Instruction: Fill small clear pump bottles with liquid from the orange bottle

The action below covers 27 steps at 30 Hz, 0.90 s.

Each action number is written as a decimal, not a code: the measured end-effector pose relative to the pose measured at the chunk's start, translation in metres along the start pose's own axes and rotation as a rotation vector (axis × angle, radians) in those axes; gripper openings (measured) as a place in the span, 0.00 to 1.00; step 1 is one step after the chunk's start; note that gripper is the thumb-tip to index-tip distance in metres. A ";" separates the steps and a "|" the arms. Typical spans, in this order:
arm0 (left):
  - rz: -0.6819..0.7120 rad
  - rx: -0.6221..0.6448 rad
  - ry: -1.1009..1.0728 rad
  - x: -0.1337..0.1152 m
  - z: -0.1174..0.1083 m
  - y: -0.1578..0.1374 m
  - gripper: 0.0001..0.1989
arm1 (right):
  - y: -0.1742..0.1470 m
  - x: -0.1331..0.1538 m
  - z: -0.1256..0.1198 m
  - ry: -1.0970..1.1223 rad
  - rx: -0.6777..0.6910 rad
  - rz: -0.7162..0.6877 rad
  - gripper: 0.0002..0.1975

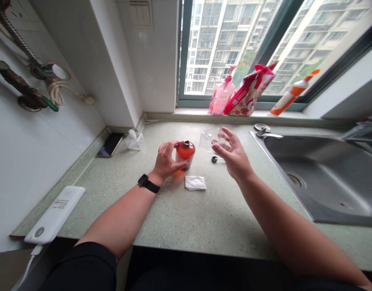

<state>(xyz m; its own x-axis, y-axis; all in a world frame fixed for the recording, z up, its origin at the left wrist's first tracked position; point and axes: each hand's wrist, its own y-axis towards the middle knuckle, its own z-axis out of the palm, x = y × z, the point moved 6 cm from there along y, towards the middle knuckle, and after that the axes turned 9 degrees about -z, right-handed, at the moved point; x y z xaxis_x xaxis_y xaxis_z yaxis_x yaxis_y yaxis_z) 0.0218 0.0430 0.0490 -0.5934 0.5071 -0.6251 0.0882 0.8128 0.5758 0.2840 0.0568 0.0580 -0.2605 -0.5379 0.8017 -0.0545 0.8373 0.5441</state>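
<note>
An amber bottle [186, 151] with an uncapped mouth stands on the counter, and my left hand [167, 159] grips it from the left with fingers and thumb around its body. To its right, my right hand [232, 151] is curved around the right side of a clear square plastic container [205, 141], with some fingertips showing through the plastic. A black cap [214, 159] with a pale stem lies below that container. In front of the bottle rests a folded white tissue [195, 183].
Another clear plastic container [134, 140] with a white piece inside and a phone [110, 144] lie at the back left. A white power bank [55, 214] is at the left edge. The steel sink [325, 173] lies right. Bottles and a red bag [248, 91] line the windowsill.
</note>
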 end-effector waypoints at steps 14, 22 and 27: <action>-0.073 -0.344 0.151 0.028 -0.027 0.009 0.37 | -0.035 -0.042 0.031 0.503 0.011 0.430 0.35; 0.119 0.032 -0.014 -0.031 0.001 -0.013 0.41 | -0.036 -0.020 0.041 0.579 0.136 0.377 0.38; -0.027 0.187 -0.134 -0.024 0.017 -0.014 0.38 | -0.040 -0.012 0.050 0.567 0.234 0.323 0.39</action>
<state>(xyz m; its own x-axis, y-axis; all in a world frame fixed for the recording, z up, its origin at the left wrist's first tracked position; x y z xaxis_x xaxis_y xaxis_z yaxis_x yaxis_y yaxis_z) 0.0489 0.0242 0.0468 -0.4873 0.5078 -0.7105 0.2278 0.8593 0.4579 0.2414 0.0348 0.0141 0.2419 -0.1726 0.9548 -0.2823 0.9290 0.2394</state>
